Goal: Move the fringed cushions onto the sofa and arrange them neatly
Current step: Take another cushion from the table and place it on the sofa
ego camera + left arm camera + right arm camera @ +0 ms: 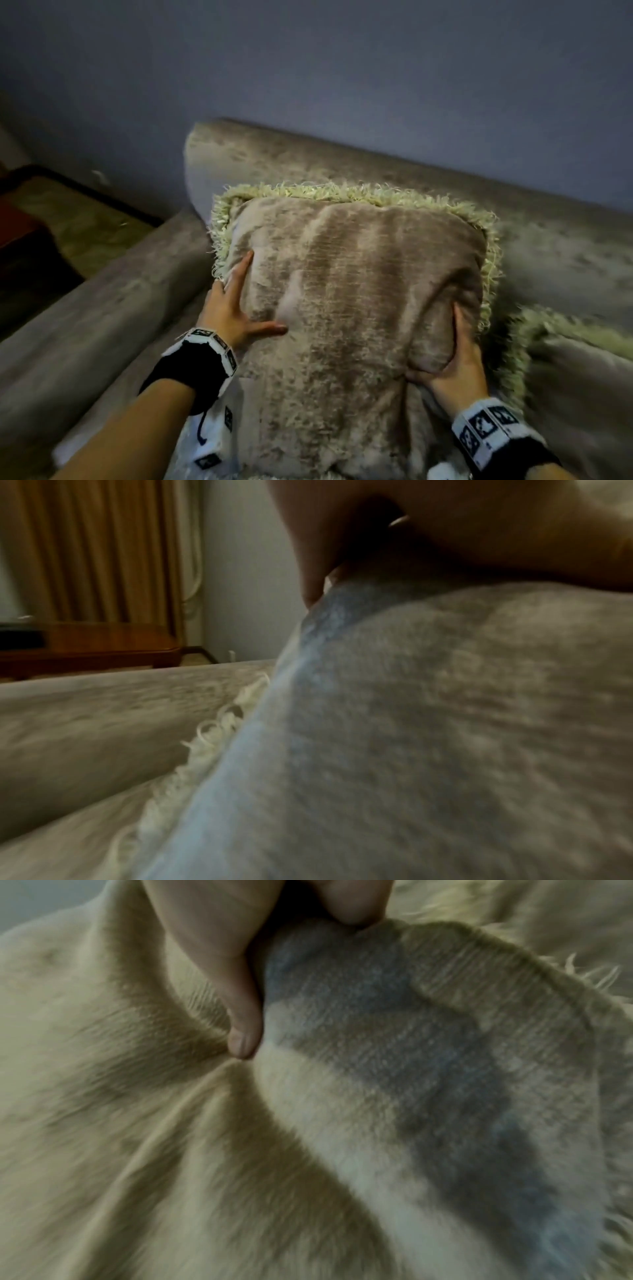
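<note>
Taupe plush fringed cushion (356, 291) stands tilted between both hands – second cushion (575, 370) just right of the right hand.

No legible text, label, brand or number appeared in any view. The wristbands (486, 433) carried only black-and-white square marker patterns, which bore no readable characters.
</note>
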